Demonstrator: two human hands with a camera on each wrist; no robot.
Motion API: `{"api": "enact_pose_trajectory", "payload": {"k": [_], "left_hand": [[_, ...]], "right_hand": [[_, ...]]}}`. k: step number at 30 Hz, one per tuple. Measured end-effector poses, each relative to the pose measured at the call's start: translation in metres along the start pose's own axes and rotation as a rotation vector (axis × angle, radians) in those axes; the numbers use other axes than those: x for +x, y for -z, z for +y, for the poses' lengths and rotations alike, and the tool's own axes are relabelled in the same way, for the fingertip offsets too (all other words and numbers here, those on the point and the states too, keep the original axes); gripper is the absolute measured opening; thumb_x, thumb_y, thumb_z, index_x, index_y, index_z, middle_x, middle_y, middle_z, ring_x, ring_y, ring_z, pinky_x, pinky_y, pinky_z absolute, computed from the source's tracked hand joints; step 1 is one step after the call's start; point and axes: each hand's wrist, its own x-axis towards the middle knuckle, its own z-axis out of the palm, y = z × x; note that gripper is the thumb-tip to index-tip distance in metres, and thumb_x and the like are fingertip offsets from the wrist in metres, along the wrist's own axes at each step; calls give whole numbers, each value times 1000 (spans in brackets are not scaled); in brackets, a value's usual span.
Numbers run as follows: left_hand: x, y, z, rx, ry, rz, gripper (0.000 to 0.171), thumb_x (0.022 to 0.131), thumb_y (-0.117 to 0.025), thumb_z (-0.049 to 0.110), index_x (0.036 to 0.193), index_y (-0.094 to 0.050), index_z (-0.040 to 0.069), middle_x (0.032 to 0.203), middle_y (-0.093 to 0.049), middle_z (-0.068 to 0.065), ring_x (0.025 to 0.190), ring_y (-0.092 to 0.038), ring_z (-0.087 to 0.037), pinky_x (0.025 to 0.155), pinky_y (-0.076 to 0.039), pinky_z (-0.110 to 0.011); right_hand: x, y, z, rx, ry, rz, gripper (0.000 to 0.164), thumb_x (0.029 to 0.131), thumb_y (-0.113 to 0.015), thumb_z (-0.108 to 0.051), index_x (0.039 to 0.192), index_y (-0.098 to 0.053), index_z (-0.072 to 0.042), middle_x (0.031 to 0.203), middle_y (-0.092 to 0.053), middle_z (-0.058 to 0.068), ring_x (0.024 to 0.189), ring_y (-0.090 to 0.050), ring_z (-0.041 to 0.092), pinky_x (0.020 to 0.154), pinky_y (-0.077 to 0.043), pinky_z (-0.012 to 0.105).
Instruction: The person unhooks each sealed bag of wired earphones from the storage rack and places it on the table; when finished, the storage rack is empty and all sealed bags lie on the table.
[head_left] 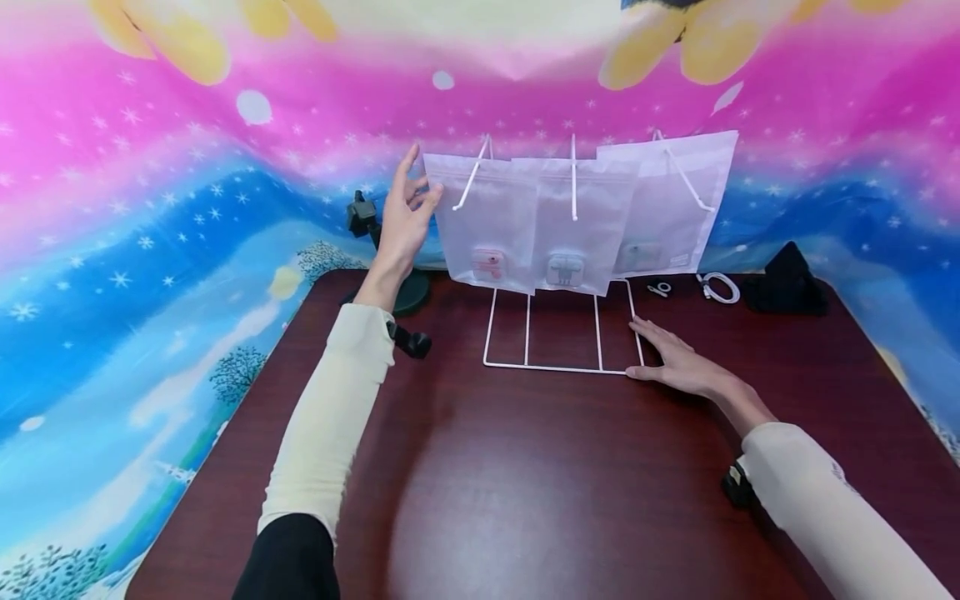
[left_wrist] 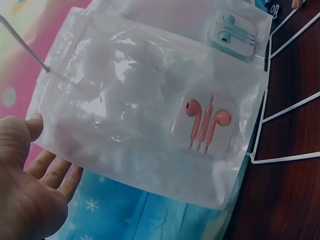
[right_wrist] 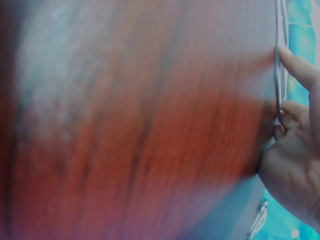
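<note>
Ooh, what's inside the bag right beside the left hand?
Pink earphones in a squarish case sit near the bottom of the bag. The case covers whatever is behind it, and the upper part is cloudy and shiny, so I can't make out anything there.

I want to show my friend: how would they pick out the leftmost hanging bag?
At the far side of the dark wooden table stands a white wire rack with three frosted bags hanging from it. Take the leftmost bag: coral-pink earphones show through it, while the neighbours' contents look pale.
</note>
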Motion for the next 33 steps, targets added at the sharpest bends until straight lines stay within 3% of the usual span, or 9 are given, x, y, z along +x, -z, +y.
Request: {"api": "enact_pose_trajectory", "payload": {"k": [5, 11, 15, 25, 33], "left_hand": [[7, 1, -18, -49, -25, 81, 56, 104, -61, 24, 157, -45, 27, 132, -68, -10, 123, -63, -21, 106, -49, -35], [7, 4, -22, -92, -80, 131, 35, 104, -63, 19, 139, -63, 15, 113, -74, -10, 105, -67, -20, 92, -52, -33], [5, 2, -20, -117, -96, 138, 22, 103, -65, 19, 124, -70, 13, 102, -74, -6, 91, -64, -19, 82, -51, -31], [-13, 7, -16, -106, -99, 148, 19, 105, -64, 23, 121, -71, 17, 102, -73, -5, 91, -65, -20, 82, -54, -31], [-31, 12, -8, -81, -100, 159, 19, 104, -65, 24, 121, -73, 17, 98, -72, -3, 85, -61, -18, 78, -51, -31]], "right_hand": [[2, 1, 0, 2, -4, -2, 93, 97, -73, -41, 165, -21, -3, 172, -8, 25, 157, -3, 47, 119, -8, 72], [2, 0, -1, -1, -4, 6, 93, 97, -72, -43, 165, -22, -3, 172, -9, 24, 157, -4, 47, 119, -8, 72], [2, 0, -1, 7, -18, 10, 93, 97, -72, -43, 165, -22, -3, 172, -9, 23, 157, -4, 47, 119, -8, 73], [3, -2, 0, -17, 16, 43, 93, 95, -74, -44, 163, -26, -1, 170, -14, 26, 155, -9, 51, 114, -10, 78], [1, -3, 0, -11, -12, 39, 93, 95, -74, -42, 164, -25, -3, 171, -13, 24, 155, -9, 50, 116, -9, 76]]}}
